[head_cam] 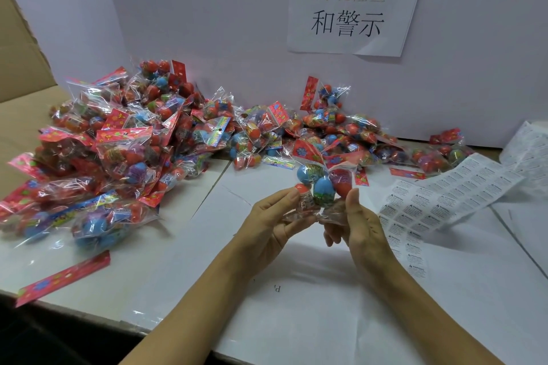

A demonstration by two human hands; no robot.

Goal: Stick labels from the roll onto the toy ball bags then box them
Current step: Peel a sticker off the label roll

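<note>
Head view: my left hand (271, 221) and right hand (360, 224) both pinch one toy ball bag (318, 187).
Around: bag pile (124, 139) beyond my left fingers; label strip (439, 201) just right.
Bag axis: upright, header away from me.

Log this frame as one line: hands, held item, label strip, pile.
both hands hold one toy ball bag above table | label strip lies right of hands | pile of bags left and behind

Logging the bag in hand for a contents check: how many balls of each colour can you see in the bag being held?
In the held bag, gripped by left hand and right hand:
Blue balls: 2
Red balls: 2
Total visible: 4; more may be hidden.
</note>
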